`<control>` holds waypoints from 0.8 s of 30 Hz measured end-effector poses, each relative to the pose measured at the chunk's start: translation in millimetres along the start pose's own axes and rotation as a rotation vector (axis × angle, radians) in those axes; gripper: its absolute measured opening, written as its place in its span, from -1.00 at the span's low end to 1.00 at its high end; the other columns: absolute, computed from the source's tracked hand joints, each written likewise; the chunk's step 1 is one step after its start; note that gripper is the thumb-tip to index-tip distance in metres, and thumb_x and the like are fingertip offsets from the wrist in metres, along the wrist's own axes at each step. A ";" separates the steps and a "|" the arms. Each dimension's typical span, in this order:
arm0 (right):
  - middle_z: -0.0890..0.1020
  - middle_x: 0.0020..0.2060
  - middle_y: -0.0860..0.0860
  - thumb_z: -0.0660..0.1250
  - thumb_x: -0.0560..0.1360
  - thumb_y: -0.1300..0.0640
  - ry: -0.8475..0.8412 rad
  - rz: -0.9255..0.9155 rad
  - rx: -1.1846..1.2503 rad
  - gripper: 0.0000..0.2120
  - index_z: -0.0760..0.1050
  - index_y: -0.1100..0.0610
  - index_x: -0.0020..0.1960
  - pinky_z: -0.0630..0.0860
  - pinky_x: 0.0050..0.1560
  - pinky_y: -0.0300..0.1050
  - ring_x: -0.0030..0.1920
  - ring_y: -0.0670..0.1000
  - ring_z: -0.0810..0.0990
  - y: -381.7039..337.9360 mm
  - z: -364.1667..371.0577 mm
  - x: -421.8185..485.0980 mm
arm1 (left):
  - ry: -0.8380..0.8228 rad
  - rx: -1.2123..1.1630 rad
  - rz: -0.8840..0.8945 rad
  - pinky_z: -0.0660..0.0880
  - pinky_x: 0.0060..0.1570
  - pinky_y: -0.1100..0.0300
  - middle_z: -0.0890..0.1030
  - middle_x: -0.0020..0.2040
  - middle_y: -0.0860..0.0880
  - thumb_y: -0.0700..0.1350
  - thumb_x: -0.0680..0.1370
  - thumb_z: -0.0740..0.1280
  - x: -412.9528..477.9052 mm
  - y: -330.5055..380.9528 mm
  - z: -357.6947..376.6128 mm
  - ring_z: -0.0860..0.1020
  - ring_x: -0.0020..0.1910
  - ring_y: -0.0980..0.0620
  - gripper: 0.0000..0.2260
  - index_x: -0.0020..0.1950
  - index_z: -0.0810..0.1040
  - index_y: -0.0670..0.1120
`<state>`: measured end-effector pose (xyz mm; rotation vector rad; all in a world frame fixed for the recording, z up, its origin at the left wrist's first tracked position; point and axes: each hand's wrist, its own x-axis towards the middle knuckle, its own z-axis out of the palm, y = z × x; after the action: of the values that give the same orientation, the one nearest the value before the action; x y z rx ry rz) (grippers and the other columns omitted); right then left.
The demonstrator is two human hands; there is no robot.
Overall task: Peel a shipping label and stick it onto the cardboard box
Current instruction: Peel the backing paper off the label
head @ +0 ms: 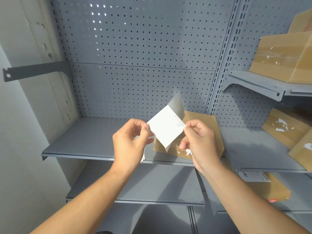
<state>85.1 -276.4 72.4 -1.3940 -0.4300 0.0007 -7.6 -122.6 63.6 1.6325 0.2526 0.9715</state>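
Note:
I hold a white shipping label (166,126) up in front of the shelf, tilted like a diamond. My left hand (130,141) pinches its left corner and also holds a small stack of sheets (144,156) in the palm. My right hand (200,141) pinches the right corner. A grey flap (177,105) of the sheet stands up, bent back at the top. Behind the label a flat brown cardboard box (205,132) lies on the middle grey shelf (87,137), with white scraps of old label on its near part.
Taped cardboard boxes sit on the upper right shelf (285,56) and the middle right shelf (287,127). A lower right box (268,188) carries a printed label. The grey pegboard (135,65) backs the shelves. A bare bracket (33,71) juts out at left.

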 end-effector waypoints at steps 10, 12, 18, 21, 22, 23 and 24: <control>0.44 -0.38 0.02 0.19 0.59 0.31 0.087 0.242 0.263 -0.79 0.41 0.14 -0.20 0.56 -0.40 -0.24 -0.34 0.02 0.73 -6.3 -14.5 7.0 | 0.015 -0.093 -0.152 0.64 -0.01 -0.01 0.68 -0.37 -0.10 -0.33 0.51 0.26 3.4 -5.8 -2.4 0.68 -0.23 -0.12 -0.94 -0.16 0.48 -0.26; 0.45 -0.41 -0.01 0.18 0.60 0.30 0.098 0.238 0.278 -0.76 0.38 0.14 -0.24 0.60 -0.35 -0.22 -0.23 0.08 0.77 -5.8 -17.7 8.5 | 0.021 -0.088 -0.159 0.64 0.00 0.01 0.70 -0.34 -0.14 -0.31 0.51 0.26 3.8 -6.1 -2.8 0.68 -0.22 -0.10 -0.95 -0.15 0.48 -0.24; 0.52 -0.29 0.06 0.16 0.60 0.30 0.158 0.150 0.188 -0.78 0.38 0.15 -0.21 0.64 -0.23 -0.16 -0.13 0.17 0.78 -4.3 -25.7 13.0 | 0.047 -0.072 -0.197 0.66 0.07 -0.03 0.72 -0.31 -0.12 -0.31 0.51 0.27 10.0 -8.5 -9.2 0.68 -0.21 -0.05 -0.93 -0.13 0.49 -0.32; 0.55 -0.27 0.04 0.14 0.62 0.31 0.201 0.095 0.152 -0.82 0.41 0.16 -0.13 0.65 -0.22 -0.16 -0.15 0.15 0.78 -6.8 -29.9 18.5 | 0.063 -0.055 -0.242 0.65 0.10 -0.01 0.73 -0.30 -0.11 -0.31 0.51 0.27 14.1 -11.1 -17.5 0.68 -0.18 -0.05 -0.93 -0.13 0.48 -0.33; 0.57 -0.25 0.04 0.14 0.62 0.31 0.208 0.078 0.146 -0.83 0.42 0.17 -0.11 0.66 -0.20 -0.14 -0.15 0.15 0.78 -8.5 -31.2 20.6 | 0.077 -0.051 -0.252 0.66 0.10 0.01 0.73 -0.29 -0.10 -0.31 0.51 0.27 15.3 -12.2 -20.9 0.68 -0.18 -0.05 -0.94 -0.15 0.49 -0.30; 0.57 -0.25 0.04 0.14 0.62 0.31 0.212 0.063 0.139 -0.83 0.42 0.17 -0.10 0.66 -0.18 -0.13 -0.14 0.15 0.78 -10.9 -32.8 22.5 | 0.090 -0.052 -0.259 0.66 0.09 0.02 0.72 -0.29 -0.11 -0.30 0.51 0.28 16.3 -13.5 -24.0 0.69 -0.17 -0.04 -0.93 -0.16 0.51 -0.27; 0.57 -0.29 0.01 0.14 0.62 0.31 0.217 0.050 0.139 -0.83 0.43 0.17 -0.10 0.66 -0.17 -0.11 -0.13 0.16 0.78 -13.2 -34.2 24.3 | 0.102 -0.056 -0.264 0.66 0.09 0.03 0.71 -0.27 -0.15 -0.30 0.51 0.28 17.0 -14.7 -26.7 0.69 -0.16 -0.05 -0.93 -0.17 0.52 -0.26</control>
<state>114.3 -305.3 88.3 -1.2524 -0.2101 -0.0777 -10.7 -88.3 58.1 1.4574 0.4928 0.8522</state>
